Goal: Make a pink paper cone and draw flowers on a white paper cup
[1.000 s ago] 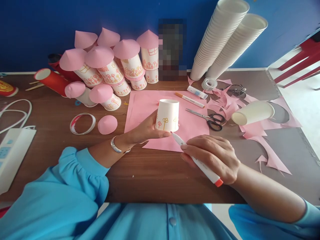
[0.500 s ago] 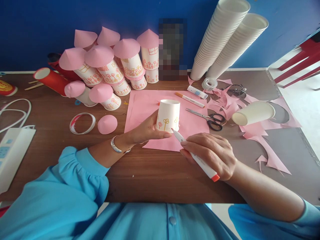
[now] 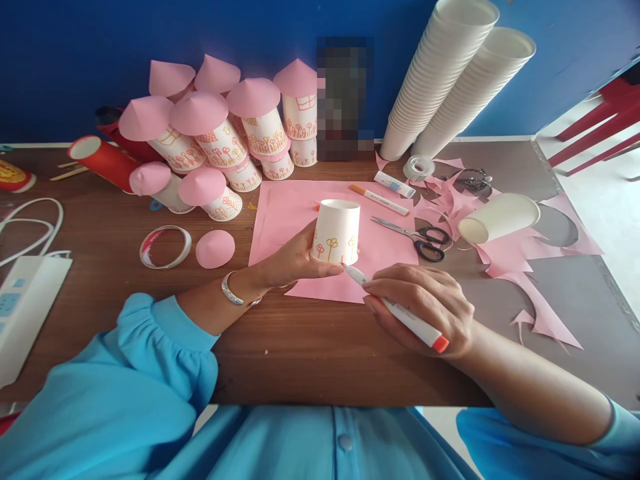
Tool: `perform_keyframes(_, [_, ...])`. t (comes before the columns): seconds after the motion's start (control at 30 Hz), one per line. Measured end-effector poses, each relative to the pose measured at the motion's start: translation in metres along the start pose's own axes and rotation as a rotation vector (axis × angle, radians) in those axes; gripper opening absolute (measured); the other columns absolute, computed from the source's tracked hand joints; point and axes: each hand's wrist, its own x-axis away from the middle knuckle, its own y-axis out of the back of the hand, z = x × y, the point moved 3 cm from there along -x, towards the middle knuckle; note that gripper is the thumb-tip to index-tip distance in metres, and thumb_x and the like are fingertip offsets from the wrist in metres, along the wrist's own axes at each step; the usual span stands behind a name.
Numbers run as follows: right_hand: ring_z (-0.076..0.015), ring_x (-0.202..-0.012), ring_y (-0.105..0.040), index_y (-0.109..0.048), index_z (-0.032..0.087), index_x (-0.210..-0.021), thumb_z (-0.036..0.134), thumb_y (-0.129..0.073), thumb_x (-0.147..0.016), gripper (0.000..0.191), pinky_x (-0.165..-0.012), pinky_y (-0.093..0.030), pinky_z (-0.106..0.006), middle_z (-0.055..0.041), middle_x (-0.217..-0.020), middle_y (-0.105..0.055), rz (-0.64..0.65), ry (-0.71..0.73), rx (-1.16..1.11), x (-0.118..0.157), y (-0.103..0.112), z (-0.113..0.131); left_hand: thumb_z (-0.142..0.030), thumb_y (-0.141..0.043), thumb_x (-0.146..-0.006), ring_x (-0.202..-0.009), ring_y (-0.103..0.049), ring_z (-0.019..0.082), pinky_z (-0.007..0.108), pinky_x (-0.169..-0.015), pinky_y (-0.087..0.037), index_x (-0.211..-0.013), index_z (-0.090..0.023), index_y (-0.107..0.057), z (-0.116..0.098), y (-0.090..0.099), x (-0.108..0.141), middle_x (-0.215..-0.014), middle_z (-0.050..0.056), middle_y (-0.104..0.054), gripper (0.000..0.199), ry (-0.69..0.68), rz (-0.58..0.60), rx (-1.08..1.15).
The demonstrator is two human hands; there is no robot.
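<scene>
My left hand (image 3: pixel 295 257) is closed round a white paper cup (image 3: pixel 338 225), its thumb along the lower edge. Red and yellow flowers are drawn low on the cup's side, with a short red stroke near the edge. In my right hand (image 3: pixel 425 307) is a white marker (image 3: pixel 407 320) with a red end, its tip at the lower edge of the cup. Pink paper (image 3: pixel 285 213) lies under the cup. On it rest an orange-banded marker (image 3: pixel 379 200), a glue stick (image 3: pixel 395 185) and black-handled scissors (image 3: pixel 417 233).
Several decorated cups with pink cone roofs (image 3: pixel 199 112) stand back left. Tall stacks of white cups (image 3: pixel 440 73) lean at the blue wall. A loose cup (image 3: pixel 505 217) lies on pink scraps (image 3: pixel 545 300) at right. Left are a tape roll (image 3: pixel 165 247) and a power strip (image 3: pixel 33 307).
The marker tip has shifted slightly down along the cup's edge, and a short red stroke now shows there. The loose cup at right has rolled a little to the left.
</scene>
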Motion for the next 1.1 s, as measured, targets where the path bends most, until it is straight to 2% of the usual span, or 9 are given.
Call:
perform_keyframes(0.23, [-0.0169,-0.064,-0.070,-0.065,0.012,-0.102,0.008,-0.068,-0.088,0.015,-0.054,-0.058,-0.027,-0.0054,-0.075,-0.069,-0.026,0.028,0.001,0.0004,0.0034,-0.0012,-0.030,-0.089,-0.071,-0.099,-0.065,0.022,0.035,-0.085,-0.053,-0.125,-0.020,-0.055,0.0004,0.0004,0.0004,-0.111,0.009,-0.068,0.064,-0.007,0.007,-0.003])
perform_keyframes(0.4, [-0.0167,-0.067,-0.070,-0.064,0.015,-0.109,0.010,-0.069,-0.088,0.022,-0.055,-0.059,-0.027,-0.0042,-0.079,-0.070,-0.021,0.022,-0.005,0.0027,0.0021,-0.0029,-0.032,-0.089,-0.071,-0.097,-0.064,0.021,0.035,-0.084,-0.052,-0.128,-0.021,-0.055,-0.0017,-0.0009,0.0003,-0.111,0.009,-0.067,0.067,0.010,0.001,-0.012])
perform_keyframes(0.73, [-0.0167,-0.069,-0.070,-0.064,0.013,-0.106,0.011,-0.067,-0.091,0.015,-0.059,-0.061,-0.029,-0.0060,-0.079,-0.070,0.002,0.036,-0.003,0.0029,-0.0009,-0.0038,-0.034,-0.089,-0.070,-0.096,-0.064,0.022,0.036,-0.082,-0.051,-0.129,-0.020,-0.054,-0.0019,-0.0013,-0.0002,-0.114,0.010,-0.067,0.070,0.025,0.004,-0.029])
perform_keyframes(0.93, [-0.0172,-0.068,-0.070,-0.065,0.014,-0.106,0.010,-0.069,-0.088,0.019,-0.059,-0.060,-0.028,-0.0050,-0.080,-0.071,-0.010,0.022,0.005,0.0030,0.0005,-0.0042,-0.035,-0.088,-0.071,-0.099,-0.065,0.024,0.037,-0.084,-0.051,-0.125,-0.020,-0.057,-0.0034,-0.0024,-0.0011,-0.114,0.010,-0.069,0.064,0.011,0.021,-0.039])
perform_keyframes(1.1, [-0.0169,-0.066,-0.069,-0.066,0.013,-0.102,0.009,-0.068,-0.089,0.014,-0.056,-0.059,-0.028,-0.0056,-0.077,-0.069,-0.015,0.036,0.022,0.0018,0.0006,-0.0032,-0.036,-0.088,-0.071,-0.101,-0.066,0.025,0.038,-0.086,-0.051,-0.125,-0.020,-0.058,-0.0043,-0.0032,-0.0005,-0.114,0.010,-0.070,0.064,0.006,0.011,-0.038])
